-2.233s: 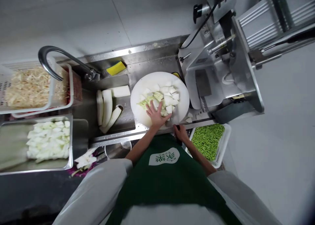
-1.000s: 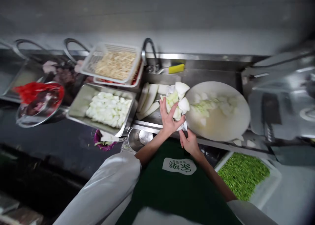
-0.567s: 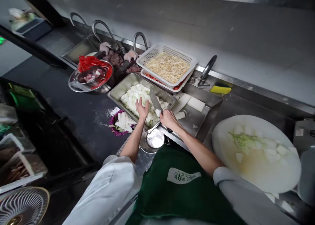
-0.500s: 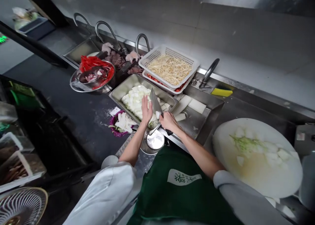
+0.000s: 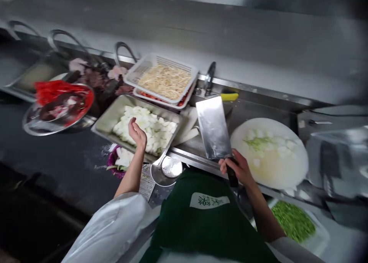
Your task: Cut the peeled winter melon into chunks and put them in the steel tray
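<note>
Over the steel tray (image 5: 107, 119) of white vegetable chunks (image 5: 152, 127), the left hand (image 5: 137, 132) hovers, fingers loosely curled and empty. The right hand (image 5: 238, 170) grips the cleaver (image 5: 214, 128), raised between tray and round cutting board (image 5: 273, 175). A white basket (image 5: 143, 65) of pale shreds sits behind, along the steel table (image 5: 258, 106).

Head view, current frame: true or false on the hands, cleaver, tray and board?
1. The right hand grips the cleaver by its handle, blade up. True.
2. The left hand is above the metal tray of white chunks. True.
3. The left hand holds a spoon. False: its fingers are open and hold nothing.
4. The round cutting board is bare. False: white and green pieces lie on it.
5. The chopped greens lie in the metal tray. False: they lie in a white basket at the lower right.
</note>
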A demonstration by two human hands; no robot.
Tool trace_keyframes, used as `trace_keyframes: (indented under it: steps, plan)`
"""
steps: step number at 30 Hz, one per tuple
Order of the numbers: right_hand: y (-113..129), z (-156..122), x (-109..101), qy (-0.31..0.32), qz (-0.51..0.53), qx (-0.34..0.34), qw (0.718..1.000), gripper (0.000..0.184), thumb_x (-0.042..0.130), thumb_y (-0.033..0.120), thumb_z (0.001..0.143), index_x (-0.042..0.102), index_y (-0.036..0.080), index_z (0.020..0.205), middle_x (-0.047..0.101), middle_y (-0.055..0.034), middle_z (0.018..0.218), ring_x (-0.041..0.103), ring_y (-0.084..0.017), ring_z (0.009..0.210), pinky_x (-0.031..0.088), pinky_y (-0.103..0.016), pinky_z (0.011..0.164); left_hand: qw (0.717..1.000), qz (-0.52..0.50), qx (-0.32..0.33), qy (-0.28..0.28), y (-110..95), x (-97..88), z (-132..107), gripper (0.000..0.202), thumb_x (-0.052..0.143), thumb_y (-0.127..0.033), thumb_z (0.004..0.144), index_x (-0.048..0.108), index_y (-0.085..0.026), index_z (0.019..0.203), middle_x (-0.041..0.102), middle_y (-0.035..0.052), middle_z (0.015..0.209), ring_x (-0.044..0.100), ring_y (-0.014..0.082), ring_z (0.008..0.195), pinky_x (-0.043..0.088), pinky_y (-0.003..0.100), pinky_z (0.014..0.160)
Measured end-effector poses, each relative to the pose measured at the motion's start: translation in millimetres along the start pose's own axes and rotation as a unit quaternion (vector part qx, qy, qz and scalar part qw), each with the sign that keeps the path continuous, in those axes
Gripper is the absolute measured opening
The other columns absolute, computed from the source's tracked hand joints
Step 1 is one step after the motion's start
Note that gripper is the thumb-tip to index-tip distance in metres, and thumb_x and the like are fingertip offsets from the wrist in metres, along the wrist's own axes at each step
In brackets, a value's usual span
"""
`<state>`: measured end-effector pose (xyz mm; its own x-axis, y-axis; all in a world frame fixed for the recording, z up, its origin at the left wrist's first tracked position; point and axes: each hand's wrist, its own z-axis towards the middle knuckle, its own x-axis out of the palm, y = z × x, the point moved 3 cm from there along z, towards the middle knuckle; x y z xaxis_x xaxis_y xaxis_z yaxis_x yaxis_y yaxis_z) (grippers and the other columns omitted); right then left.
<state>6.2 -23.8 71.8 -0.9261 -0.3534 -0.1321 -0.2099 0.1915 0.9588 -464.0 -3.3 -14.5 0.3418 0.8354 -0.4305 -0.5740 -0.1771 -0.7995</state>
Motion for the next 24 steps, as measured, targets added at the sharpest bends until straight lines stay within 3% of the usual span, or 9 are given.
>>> trace_keyframes:
  steps: [3,5,8,10,13,16,18,24]
  plan:
    - [-28.0,-29.2,-68.9,-0.237,-0.074,0.065,0.967,0.045,0.054,0.067,0.09,0.042,0.027,0.073,0.049,0.0055,0.045,0.054,-0.016,0.042,0.04,-0.026,0.044,0.987,-0.073,0.111,0.086,-59.9,59.6,-54.5,0.047,0.031,-0.044,0.107,0.063,-0.014,0.123,0.068,0.0133,0.121,0.065,0.0207,0.118,0.049,0.038,0.109]
    - [-56.1,-53.2,-113.8,-0.336,-0.11,0.112,0.929,0.049,0.052,0.072,0.087,0.04,0.028,0.069,0.042,0.0059,0.039,0.049,-0.016,0.039,0.035,-0.027,0.042,0.967,-0.113,0.155,0.17,-103.7,112.0,-105.1,0.043,0.035,-0.043,0.106,0.066,-0.015,0.118,0.069,0.0125,0.116,0.066,0.0218,0.114,0.05,0.039,0.106]
    - [-110.4,-109.0,-172.3,-0.406,-0.119,0.172,0.89,0.052,0.052,0.077,0.083,0.045,0.027,0.069,0.046,0.0031,0.04,0.049,-0.017,0.04,0.036,-0.028,0.044,0.914,-0.155,0.199,0.316,-168.5,190.3,-194.6,0.042,0.039,-0.044,0.105,0.066,-0.016,0.121,0.069,0.0132,0.119,0.064,0.0242,0.117,0.05,0.042,0.108]
    - [-150.6,-154.0,-202.2,-0.441,-0.129,0.218,0.861,0.052,0.051,0.077,0.081,0.049,0.026,0.069,0.05,0.0005,0.043,0.05,-0.018,0.043,0.038,-0.029,0.047,0.865,-0.157,0.226,0.419,-205.1,235.0,-257.4,0.046,0.041,-0.048,0.103,0.062,-0.017,0.13,0.064,0.0148,0.133,0.059,0.0264,0.129,0.046,0.046,0.114]
    - [-207.0,-207.3,-236.5,-0.483,-0.159,0.297,0.808,0.047,0.054,0.07,0.079,0.052,0.024,0.069,0.055,-0.0029,0.049,0.052,-0.02,0.048,0.037,-0.031,0.05,0.805,-0.101,0.257,0.525,-241.0,284.6,-342.4,0.065,0.053,-0.058,0.096,0.051,-0.018,0.147,0.04,0.0166,0.16,0.039,0.0305,0.149,0.037,0.048,0.122]
    - [-247.4,-222.9,-261.4,-0.476,-0.166,0.354,0.787,0.042,0.052,0.063,0.081,0.057,0.022,0.072,0.059,-0.0052,0.055,0.054,-0.021,0.052,0.036,-0.031,0.054,0.772,-0.018,0.3,0.56,-259.5,308.2,-403.3,0.092,0.071,-0.067,0.081,0.044,-0.018,0.155,0.024,0.0176,0.168,0.019,0.0403,0.156,0.022,0.058,0.127]
    - [-262.2,-214.4,-277.0,-0.46,-0.17,0.373,0.788,0.043,0.051,0.06,0.084,0.062,0.019,0.077,0.065,-0.0092,0.064,0.059,-0.024,0.06,0.039,-0.031,0.057,0.775,0.023,0.309,0.551,-268.1,312.6,-425.2,0.096,0.076,-0.067,0.077,0.046,-0.02,0.154,0.022,0.0172,0.168,0.012,0.0446,0.157,0.015,0.063,0.126]
    - [-263.6,-142.2,-327.4,-0.376,-0.242,0.363,0.817,0.046,0.05,0.049,0.096,0.069,0.008,0.105,0.073,-0.0225,0.102,0.068,-0.029,0.092,0.045,-0.033,0.075,0.818,0.053,0.236,0.522,-296.7,316.0,-441.3,0.087,0.076,-0.06,0.079,0.05,-0.021,0.152,0.021,0.0173,0.168,0.01,0.0438,0.157,0.013,0.064,0.125]
